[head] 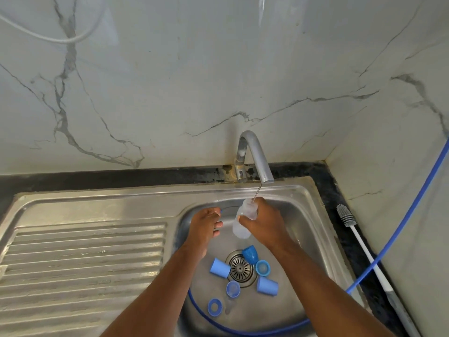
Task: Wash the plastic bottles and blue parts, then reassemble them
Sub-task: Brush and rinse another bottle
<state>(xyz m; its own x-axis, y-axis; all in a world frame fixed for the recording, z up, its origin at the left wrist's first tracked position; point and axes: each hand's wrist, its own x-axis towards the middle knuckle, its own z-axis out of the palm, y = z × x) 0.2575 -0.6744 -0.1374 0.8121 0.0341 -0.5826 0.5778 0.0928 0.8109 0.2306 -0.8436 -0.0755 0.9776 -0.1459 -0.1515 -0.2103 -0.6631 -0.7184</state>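
My right hand (pixel 263 221) grips a clear plastic bottle (pixel 241 228) over the sink basin, its mouth tilted up under the thin stream from the tap (pixel 255 154). My left hand (pixel 205 226) hovers just left of the bottle, wet, fingers relaxed and holding nothing. Several blue parts lie around the drain (pixel 240 267): a cap (pixel 220 268) on the left, a darker cap (pixel 250 254) above, a ring (pixel 263 267) on the right, another cap (pixel 267 285), a ring (pixel 233 289) and a ring (pixel 214 307) nearer me.
The steel sink (pixel 303 215) has a ribbed draining board (pixel 82 263) on the left. A bottle brush (pixel 357 237) lies on the dark counter at the right. A blue hose (pixel 398 227) runs from the right wall down into the basin.
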